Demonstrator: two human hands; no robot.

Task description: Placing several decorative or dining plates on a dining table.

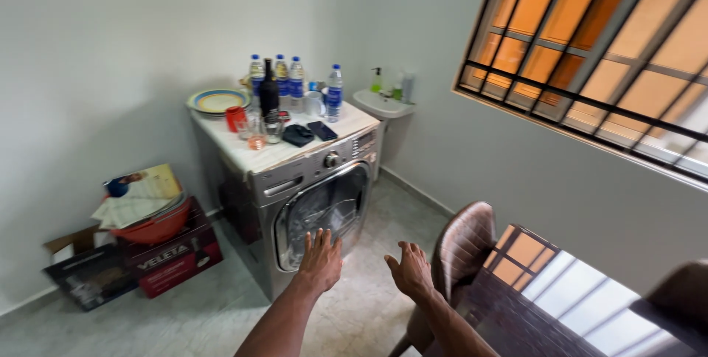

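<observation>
Reaching forward, the left hand (pixel 321 260) and right hand (pixel 410 271) hold nothing, fingers loosely spread. The washing machine (pixel 310 195) stands just beyond them, its top crowded with bottles (pixel 284 80).

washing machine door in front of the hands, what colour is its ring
Silver-grey ring around dark glass on the front-loading washing machine; head view.

Counting from the one washing machine (pixel 306 187): on its top stand four clear water bottles (pixel 295 80) with blue labels, one dark wine bottle (pixel 269 95), one red cup (pixel 235 117), one stack of plates (pixel 217 100), one white mug (pixel 314 102) and two dark flat items (pixel 310 133). The glasses there are too blurred to count. Behind it hangs one small white sink (pixel 381 104). Left of it sit two cardboard boxes (pixel 173 257) and one red bowl (pixel 156 228). In front of it are two bare hands (pixel 321 260) and two brown chairs (pixel 461 250).
</observation>
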